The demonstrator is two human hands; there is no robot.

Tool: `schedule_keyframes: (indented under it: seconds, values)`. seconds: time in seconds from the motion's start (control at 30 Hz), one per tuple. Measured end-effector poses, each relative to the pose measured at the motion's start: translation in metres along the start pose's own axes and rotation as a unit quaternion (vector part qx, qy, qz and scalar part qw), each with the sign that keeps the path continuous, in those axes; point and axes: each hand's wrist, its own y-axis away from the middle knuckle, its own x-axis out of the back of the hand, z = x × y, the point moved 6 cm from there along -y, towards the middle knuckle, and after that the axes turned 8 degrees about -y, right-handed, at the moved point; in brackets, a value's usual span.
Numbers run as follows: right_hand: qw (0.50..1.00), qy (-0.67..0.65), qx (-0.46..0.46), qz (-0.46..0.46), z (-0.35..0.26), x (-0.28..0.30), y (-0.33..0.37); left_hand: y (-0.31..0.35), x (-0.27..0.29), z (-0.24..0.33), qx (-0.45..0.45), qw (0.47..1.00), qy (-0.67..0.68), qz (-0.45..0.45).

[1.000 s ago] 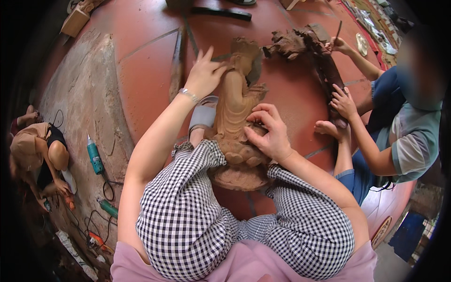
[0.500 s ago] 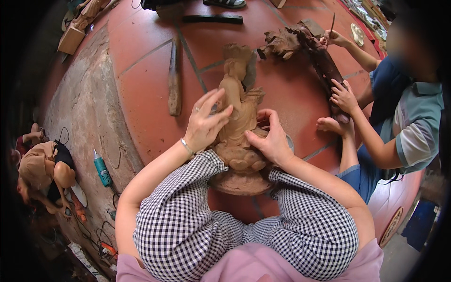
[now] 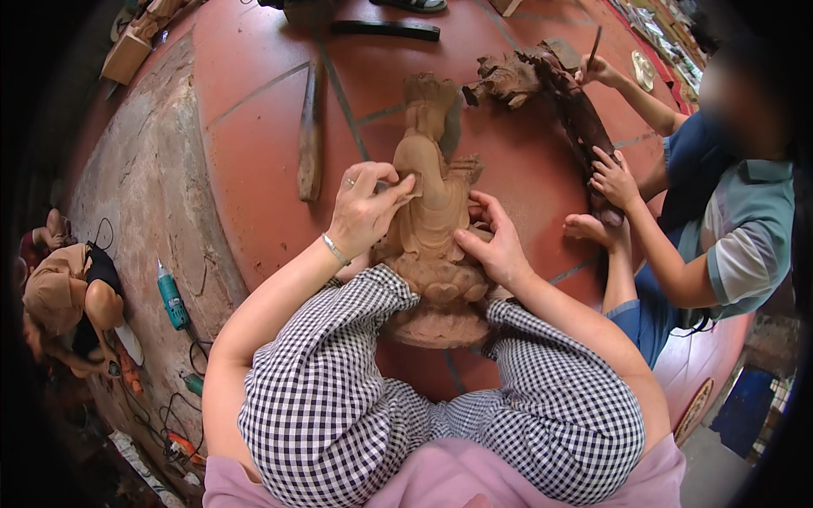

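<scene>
A carved brown wooden statue of a robed figure stands upright on its round base between my knees. My left hand is at the statue's left side, thumb and fingers pinched on a small brown folded piece that looks like sandpaper, touching the figure's upper part. On the other side my right hand grips the statue, its thumb against the robe and its fingers partly hidden round the edge.
A wooden mallet-like club lies on the red tiles. A person at right holds a dark carved wood piece and a thin tool. At left lies a teal power tool with cords; another person crouches beyond.
My left fingers have closed from a spread pose into a pinch on the small piece against the statue. The statue has turned slightly, and my right thumb has shifted on the robe.
</scene>
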Motion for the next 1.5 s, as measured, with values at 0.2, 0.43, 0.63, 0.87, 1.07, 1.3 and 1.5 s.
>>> schedule_keyframes:
  seconds: [0.2,0.43,0.63,0.87,1.07,1.3,1.5]
  values:
    - [1.000,0.000,0.009,-0.010,0.000,0.001,-0.002,-0.019,-0.026,-0.031,0.150,0.987,0.065,0.001]
    - [1.000,-0.024,-0.003,-0.007,0.002,0.002,-0.001,0.011,-0.012,0.004,-0.033,0.995,0.090,-0.036]
    - [1.000,0.000,0.013,-0.011,0.002,0.001,-0.001,-0.041,-0.023,-0.012,0.029,0.996,0.089,0.006]
    - [1.000,0.005,0.010,-0.008,-0.003,0.002,0.000,-0.027,-0.017,0.019,-0.025,0.996,0.067,-0.056]
    - [1.000,0.007,0.012,-0.013,0.007,-0.001,0.001,-0.059,-0.034,-0.033,0.098,0.988,0.060,-0.105]
    - [1.000,0.014,0.020,-0.016,0.000,-0.002,-0.001,-0.049,-0.020,0.006,0.017,0.996,0.045,-0.077]
    - [1.000,-0.003,0.003,-0.014,0.004,0.001,-0.002,-0.048,-0.030,0.027,-0.051,0.990,-0.004,-0.129]
